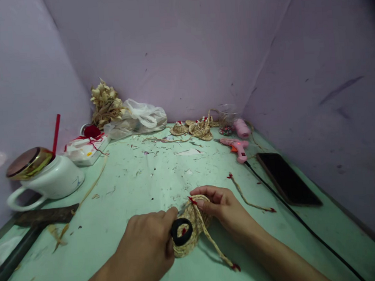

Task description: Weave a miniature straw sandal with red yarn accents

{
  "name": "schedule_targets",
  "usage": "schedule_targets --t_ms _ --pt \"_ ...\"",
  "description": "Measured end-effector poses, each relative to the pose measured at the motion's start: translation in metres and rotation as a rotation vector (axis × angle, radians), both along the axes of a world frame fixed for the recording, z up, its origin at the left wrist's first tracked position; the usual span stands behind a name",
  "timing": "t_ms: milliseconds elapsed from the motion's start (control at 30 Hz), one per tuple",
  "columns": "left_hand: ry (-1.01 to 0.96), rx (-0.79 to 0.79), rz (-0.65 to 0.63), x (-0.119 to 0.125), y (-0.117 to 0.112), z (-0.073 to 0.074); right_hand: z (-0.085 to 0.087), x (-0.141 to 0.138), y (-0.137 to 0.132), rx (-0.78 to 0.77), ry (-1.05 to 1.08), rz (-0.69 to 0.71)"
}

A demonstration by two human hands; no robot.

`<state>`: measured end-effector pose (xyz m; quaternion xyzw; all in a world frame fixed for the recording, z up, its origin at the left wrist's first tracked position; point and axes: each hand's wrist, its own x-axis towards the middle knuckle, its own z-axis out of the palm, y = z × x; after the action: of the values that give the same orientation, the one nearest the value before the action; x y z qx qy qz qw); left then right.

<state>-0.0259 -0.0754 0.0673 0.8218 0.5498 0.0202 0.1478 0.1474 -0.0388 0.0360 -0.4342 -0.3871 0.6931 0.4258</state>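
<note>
Mug side: white mug (pixel 63 180) standing far left, hammer (pixel 44 216) lying just before it.
Left hand: hand (pixel 145 240) curling its fingers around black-handled scissors (pixel 189 232).
Woven straw sole: sole (pixel 196 230) resting between both hands, front centre, braided cord (pixel 214 244) trailing off it.
Right hand: thumb and fingers (pixel 209 207) pinching the sole's far end beside red thread (pixel 193 201).
Glue gun: pink tool (pixel 237 145) lying beyond.
Phone: dark-screened phone (pixel 288 179) lying far right.

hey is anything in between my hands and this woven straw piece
Yes: the left hand holds black-handled scissors, which overlap the near end of the woven straw piece. Nothing visible separates the right hand from it; that hand pinches the far end.
</note>
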Motion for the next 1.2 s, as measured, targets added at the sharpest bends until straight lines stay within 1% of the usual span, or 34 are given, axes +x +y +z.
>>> schedule_targets --t_ms 200,367,500,633,733,833,933,1033,1200 --pt "-0.009 0.016 0.016 0.000 -0.001 -0.003 -0.002 -0.002 0.000 0.040 -0.019 -0.011" --pt "0.053 0.062 0.038 0.005 -0.003 -0.006 -0.003 -0.002 -0.003 0.065 -0.053 0.009" --pt "0.101 0.054 0.051 0.007 -0.005 -0.006 -0.003 -0.002 -0.004 0.064 -0.081 0.001" --pt "0.052 -0.002 0.043 0.004 -0.002 -0.003 -0.003 -0.001 -0.003 0.053 -0.082 0.016" --pt "0.029 -0.016 0.032 0.004 -0.001 -0.001 -0.006 -0.001 -0.003 0.051 -0.111 0.029" --pt "0.032 -0.040 0.022 0.004 -0.001 0.001 -0.007 -0.002 -0.001 0.038 -0.142 -0.009" --pt "0.041 -0.040 0.025 0.001 0.000 0.004 -0.007 -0.001 0.001 0.007 -0.122 -0.051" --pt "-0.003 -0.033 0.022 -0.002 0.001 0.006 -0.006 0.000 0.001 -0.002 -0.107 -0.056" --pt "-0.022 -0.040 -0.026 -0.002 0.001 0.002 -0.004 -0.001 -0.002 0.019 -0.118 -0.032"
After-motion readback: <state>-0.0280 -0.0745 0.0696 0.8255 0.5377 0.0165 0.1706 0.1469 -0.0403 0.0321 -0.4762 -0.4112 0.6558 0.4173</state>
